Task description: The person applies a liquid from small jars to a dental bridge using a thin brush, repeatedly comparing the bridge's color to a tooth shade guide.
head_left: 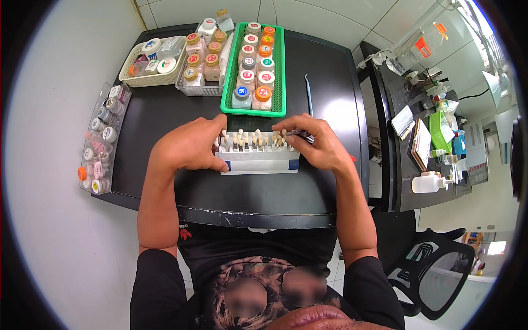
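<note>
The white tab holder (258,166) is set on the black bench (247,195), directly in front of the person, with small tooth-shaped tabs (254,141) stood in rows along it. Its left end is gripped by the left hand (192,146), the thumb in front and the fingers behind. The fingers of the right hand (316,144) are brought to the tabs at the right end; whether one is pinched cannot be told. The holder is best kept flat and steady, and any single tab is best taken lightly and moved in line with its slot, so that the close neighbours are not knocked.

A dark slender tool (301,134) is partly covered by the right hand and could be caught by it. Behind, room is limited by the green basket (254,113) of jars, and a blue-handled instrument (309,96) is laid beside it. Farther left, a cream basket (151,81) is placed.
</note>
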A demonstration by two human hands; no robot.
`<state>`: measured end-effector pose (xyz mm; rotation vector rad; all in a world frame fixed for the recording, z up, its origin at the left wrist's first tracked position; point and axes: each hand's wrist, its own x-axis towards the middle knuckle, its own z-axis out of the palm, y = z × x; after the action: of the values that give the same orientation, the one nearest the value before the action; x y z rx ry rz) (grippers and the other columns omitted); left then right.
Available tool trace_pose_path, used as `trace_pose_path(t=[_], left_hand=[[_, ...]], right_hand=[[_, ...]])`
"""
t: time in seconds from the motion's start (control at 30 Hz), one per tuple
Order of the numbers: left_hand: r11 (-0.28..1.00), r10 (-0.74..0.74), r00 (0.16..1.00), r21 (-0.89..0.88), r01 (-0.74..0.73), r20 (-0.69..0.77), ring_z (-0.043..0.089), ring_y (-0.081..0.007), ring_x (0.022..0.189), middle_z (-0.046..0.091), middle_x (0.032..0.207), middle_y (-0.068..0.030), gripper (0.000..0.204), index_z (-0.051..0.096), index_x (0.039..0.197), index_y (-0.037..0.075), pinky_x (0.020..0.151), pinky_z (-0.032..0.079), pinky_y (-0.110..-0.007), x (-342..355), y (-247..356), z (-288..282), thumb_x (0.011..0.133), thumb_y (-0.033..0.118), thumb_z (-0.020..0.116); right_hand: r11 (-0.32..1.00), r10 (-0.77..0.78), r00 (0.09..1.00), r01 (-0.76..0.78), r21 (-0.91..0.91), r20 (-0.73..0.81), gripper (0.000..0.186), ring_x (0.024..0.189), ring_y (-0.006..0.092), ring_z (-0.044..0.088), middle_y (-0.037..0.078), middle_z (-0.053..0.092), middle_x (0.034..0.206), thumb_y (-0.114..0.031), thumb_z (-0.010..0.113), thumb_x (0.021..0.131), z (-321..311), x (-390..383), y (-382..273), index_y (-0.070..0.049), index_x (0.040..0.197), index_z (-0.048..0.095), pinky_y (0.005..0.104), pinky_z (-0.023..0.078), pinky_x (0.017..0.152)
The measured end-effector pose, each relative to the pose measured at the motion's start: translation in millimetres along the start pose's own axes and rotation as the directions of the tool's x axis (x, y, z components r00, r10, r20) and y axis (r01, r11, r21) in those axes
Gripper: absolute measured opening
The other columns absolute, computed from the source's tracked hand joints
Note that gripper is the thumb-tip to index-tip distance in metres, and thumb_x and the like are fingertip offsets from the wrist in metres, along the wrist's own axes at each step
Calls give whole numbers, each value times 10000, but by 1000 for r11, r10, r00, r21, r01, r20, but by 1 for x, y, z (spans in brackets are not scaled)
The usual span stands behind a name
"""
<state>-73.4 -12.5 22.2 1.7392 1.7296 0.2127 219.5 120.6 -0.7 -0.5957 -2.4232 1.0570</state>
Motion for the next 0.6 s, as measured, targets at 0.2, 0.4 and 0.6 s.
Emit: trace_pose_path(t=[0.2, 0.4, 0.6], left_hand=[[1000, -10, 1000, -11, 10, 5, 752, -430, 944, 765, 958, -221, 740, 564, 1205, 24, 818, 580, -492, 0, 2, 0, 687, 292, 1020], [1000, -24, 1000, -8, 24, 9, 753, -429, 943, 766, 953, -222, 737, 563, 1200, 26, 817, 579, -492, 0, 4, -1, 688, 293, 1021], [1000, -17, 1000, -12, 17, 1, 752, -430, 947, 767, 956, -219, 737, 567, 1199, 21, 819, 578, -491, -1, 2, -1, 688, 293, 1023]], right_hand=[[1000, -11, 1000, 11, 16, 20, 345, 934, 249, 738, 139, 780, 1048, 23, 721, 921, -4, -3, 4, -33, 1256, 773, 384, 582, 855], [996, 65, 998, -66, 56, 20, 247, 938, 282, 755, 147, 787, 1039, -29, 748, 921, -3, -1, 1, -28, 1168, 764, 399, 588, 846], [996, 58, 998, -59, 59, 23, 221, 903, 263, 753, 134, 791, 1007, -71, 763, 917, 0, -1, 4, -28, 1133, 758, 385, 584, 814]])
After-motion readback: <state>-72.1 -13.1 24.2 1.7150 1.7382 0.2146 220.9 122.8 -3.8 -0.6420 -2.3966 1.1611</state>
